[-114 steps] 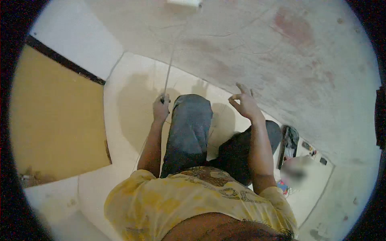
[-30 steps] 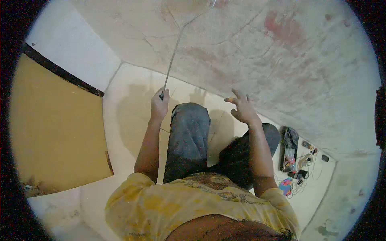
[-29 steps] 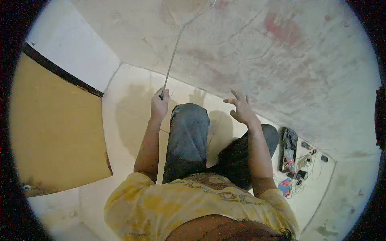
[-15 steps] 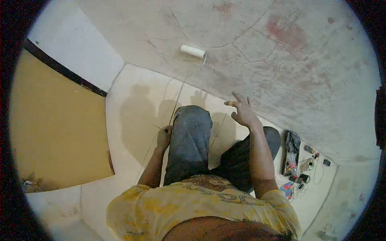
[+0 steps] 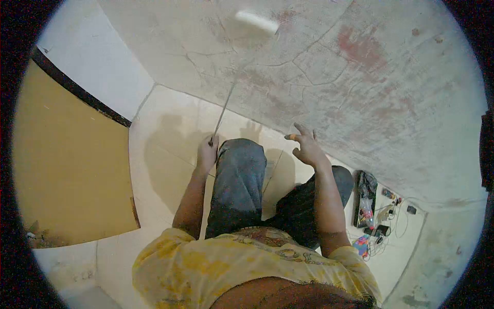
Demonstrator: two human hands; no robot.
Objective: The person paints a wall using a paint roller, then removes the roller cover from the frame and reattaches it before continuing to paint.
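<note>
My left hand [image 5: 207,153] is closed around the lower end of a thin metal rod [image 5: 224,109] that rises up the wall to a white paint roller [image 5: 256,21], blurred against the stained grey wall [image 5: 329,72]. My right hand [image 5: 304,147] is raised beside my knee with fingers spread, holding nothing and close to the wall. My legs in dark jeans [image 5: 239,180] stand on the pale tiled floor [image 5: 164,154].
A yellow-brown door [image 5: 67,159] with a dark frame fills the left. At the lower right floor corner lie a black bag [image 5: 364,195], cables and small items [image 5: 381,226]. The wall runs close in front of me.
Half a second ago the roller was lower on the wall and my left hand was down by my knee; now the hand has lifted and the roller has moved up the wall. My right hand barely moved.
</note>
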